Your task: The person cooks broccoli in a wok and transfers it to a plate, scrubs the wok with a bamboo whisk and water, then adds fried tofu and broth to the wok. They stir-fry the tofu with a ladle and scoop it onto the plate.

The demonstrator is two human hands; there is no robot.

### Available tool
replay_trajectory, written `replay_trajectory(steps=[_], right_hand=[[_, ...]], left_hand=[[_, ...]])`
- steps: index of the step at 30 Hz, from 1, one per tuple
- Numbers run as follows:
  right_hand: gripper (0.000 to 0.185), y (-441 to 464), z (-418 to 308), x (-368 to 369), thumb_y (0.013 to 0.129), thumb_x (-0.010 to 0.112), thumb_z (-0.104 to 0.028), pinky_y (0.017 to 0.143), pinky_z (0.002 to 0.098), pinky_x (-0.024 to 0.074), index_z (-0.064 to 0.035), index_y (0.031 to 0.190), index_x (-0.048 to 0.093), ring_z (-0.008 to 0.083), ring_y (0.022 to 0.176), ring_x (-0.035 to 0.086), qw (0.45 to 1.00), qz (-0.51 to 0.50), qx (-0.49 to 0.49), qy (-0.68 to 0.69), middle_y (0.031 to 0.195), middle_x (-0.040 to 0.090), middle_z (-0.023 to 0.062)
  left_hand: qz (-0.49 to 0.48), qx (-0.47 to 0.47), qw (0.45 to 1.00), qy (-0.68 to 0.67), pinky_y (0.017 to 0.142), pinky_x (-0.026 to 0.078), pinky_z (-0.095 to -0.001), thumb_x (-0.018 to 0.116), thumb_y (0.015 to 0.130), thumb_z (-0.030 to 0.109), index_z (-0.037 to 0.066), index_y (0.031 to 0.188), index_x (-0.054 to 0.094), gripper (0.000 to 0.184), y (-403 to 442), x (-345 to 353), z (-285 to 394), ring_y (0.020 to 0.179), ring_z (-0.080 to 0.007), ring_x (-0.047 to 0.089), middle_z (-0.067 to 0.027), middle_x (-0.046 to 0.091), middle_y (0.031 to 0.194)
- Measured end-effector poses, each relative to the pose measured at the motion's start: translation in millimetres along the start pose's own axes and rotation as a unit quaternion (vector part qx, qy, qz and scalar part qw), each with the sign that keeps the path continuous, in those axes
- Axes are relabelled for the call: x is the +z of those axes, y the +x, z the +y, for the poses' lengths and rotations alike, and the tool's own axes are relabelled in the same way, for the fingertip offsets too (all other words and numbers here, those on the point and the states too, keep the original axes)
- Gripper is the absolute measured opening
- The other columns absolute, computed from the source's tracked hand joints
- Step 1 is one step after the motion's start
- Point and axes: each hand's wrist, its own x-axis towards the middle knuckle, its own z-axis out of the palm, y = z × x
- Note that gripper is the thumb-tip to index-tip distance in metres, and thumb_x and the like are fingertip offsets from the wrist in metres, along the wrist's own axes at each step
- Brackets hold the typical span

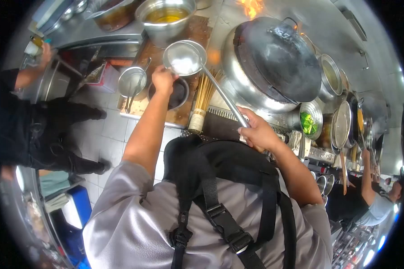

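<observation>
The ladle (184, 60) is over the board (177, 117), left of the wok (283, 62). The pot (164, 30) stands near the board's far end, the pan (126, 87) at the board's left edge, the bowl (187, 95) between pan and brush (204, 96); the brush seemingly rests partly on the board. Greens (307, 122) lie in the strainer (318, 115), at the wok's near right.

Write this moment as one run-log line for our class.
right hand: holding ladle handle; left hand: beside ladle bowl, contact unclear; wok: flame beyond; green vegetables: in perforated strainer

Floor (114, 117): pale tiles, left of the left hand (164, 81)
Metal wall (381, 47): grey, beyond the right hand (259, 130)
Lights (369, 257): white, far to its right
</observation>
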Motion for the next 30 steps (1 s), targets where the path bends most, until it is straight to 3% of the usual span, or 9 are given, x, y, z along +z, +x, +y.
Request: replay_trajectory(steps=[10, 12, 15, 18, 21, 23, 25, 28, 30], right_hand=[[0.060, -7.1, -8.2, -0.2, 0.088, 0.056, -0.002, 0.038, 0.0245, 0.0353, -0.0145, 0.144, 0.036, 0.0106, 0.042, 0.044, 0.986, -0.005, 0.021, 0.167, 0.064, 0.051, 0.0039], [0.055, -16.0, -9.4, -12.0, 0.090, 0.056, -0.005, 0.035, 0.0229, 0.0327, -0.0167, 0.141, 0.039, 0.0084, 0.042, 0.043, 0.913, -0.055, 0.056, 0.400, 0.068, 0.050, 0.0041], [0.048, -32.9, 5.0, -28.5, 0.092, 0.054, -0.009, 0.034, 0.0213, 0.0328, -0.0188, 0.138, 0.043, 0.0067, 0.042, 0.043, 0.824, -0.127, 0.028, 0.552, 0.072, 0.050, 0.0045], [0.044, -62.4, 22.0, -52.6, 0.094, 0.051, -0.010, 0.033, 0.0218, 0.0366, -0.0167, 0.138, 0.046, 0.0069, 0.042, 0.045, 0.731, -0.159, -0.043, 0.662, 0.074, 0.050, 0.0052], [0.042, -93.2, 28.1, -92.3, 0.096, 0.048, -0.011, 0.037, 0.0252, 0.0454, -0.0122, 0.138, 0.045, 0.0089, 0.044, 0.049, 0.696, -0.181, -0.125, 0.684, 0.076, 0.052, 0.0060], [0.043, -107.0, 27.6, -118.8, 0.094, 0.049, -0.009, 0.037, 0.0235, 0.0424, -0.0125, 0.137, 0.045, 0.0094, 0.045, 0.049, 0.737, -0.138, -0.146, 0.646, 0.074, 0.052, 0.0050], [0.044, -111.3, 28.9, -136.2, 0.091, 0.051, -0.007, 0.038, 0.0233, 0.0387, -0.0113, 0.135, 0.045, 0.0098, 0.046, 0.048, 0.907, 0.140, -0.097, 0.386, 0.072, 0.050, 0.0039], [0.047, -86.8, 56.1, -174.5, 0.087, 0.054, -0.006, 0.039, 0.0249, 0.0372, -0.0071, 0.132, 0.045, 0.0108, 0.046, 0.046, 0.922, 0.224, -0.087, 0.303, 0.069, 0.051, 0.0034], [0.058, -58.0, 101.0, -192.4, 0.083, 0.058, -0.003, 0.045, 0.0304, 0.0447, -0.0018, 0.138, 0.041, 0.0165, 0.052, 0.056, 0.938, 0.307, -0.089, 0.131, 0.074, 0.060, 0.0092]], left_hand=[[-0.032, 0.029, 0.998, 0.054, 0.057, 0.057, -0.0277, 0.055, 0.087, -0.005, -0.008, 0.112, 0.059, 0.025, -13.4, 14.3, 14.2, 0.069, -0.0189, 0.063, -0.0128, 0.064, 0.091], [-0.034, 0.027, 0.998, 0.046, 0.058, 0.057, -0.0281, 0.056, 0.087, -0.005, -0.008, 0.113, 0.058, 0.027, -12.8, 12.7, 16.0, 0.069, -0.0193, 0.063, -0.0127, 0.064, 0.093], [-0.057, 0.038, 0.994, 0.085, 0.062, 0.058, -0.0287, 0.056, 0.085, -0.006, -0.008, 0.119, 0.055, 0.034, -5.0, -0.8, 8.3, 0.076, -0.0214, 0.063, -0.0144, 0.062, 0.102], [-0.084, -0.036, 0.995, 0.043, 0.065, 0.058, -0.0283, 0.060, 0.085, -0.001, -0.006, 0.125, 0.050, 0.041, -11.9, -16.5, 14.6, 0.084, -0.0228, 0.063, -0.0169, 0.058, 0.113], [-0.071, 0.023, 0.992, 0.101, 0.062, 0.056, -0.0267, 0.062, 0.089, 0.006, -0.005, 0.125, 0.050, 0.040, -58.5, -16.6, 31.5, 0.072, -0.0172, 0.061, -0.0115, 0.058, 0.104], [-0.063, 0.060, 0.990, 0.107, 0.058, 0.053, -0.0246, 0.060, 0.091, 0.008, -0.003, 0.122, 0.052, 0.034, -84.5, -18.6, 29.7, 0.068, -0.0122, 0.059, -0.0063, 0.058, 0.094], [-0.058, 0.069, 0.984, 0.151, 0.057, 0.053, -0.0238, 0.060, 0.092, 0.008, 0.001, 0.116, 0.055, 0.025, -107.7, -9.7, 23.5, 0.067, -0.0131, 0.061, -0.0049, 0.061, 0.090], [-0.109, 0.038, 0.984, 0.139, 0.058, 0.050, -0.0228, 0.060, 0.092, 0.007, 0.003, 0.113, 0.058, 0.022, -150.5, 29.9, 10.3, 0.069, -0.0108, 0.059, -0.0037, 0.060, 0.087], [-0.203, 0.132, 0.942, 0.234, 0.067, 0.050, -0.0237, 0.062, 0.092, 0.010, 0.003, 0.116, 0.058, 0.025, -172.7, 62.4, -7.7, 0.076, -0.0103, 0.059, -0.0043, 0.061, 0.090]])
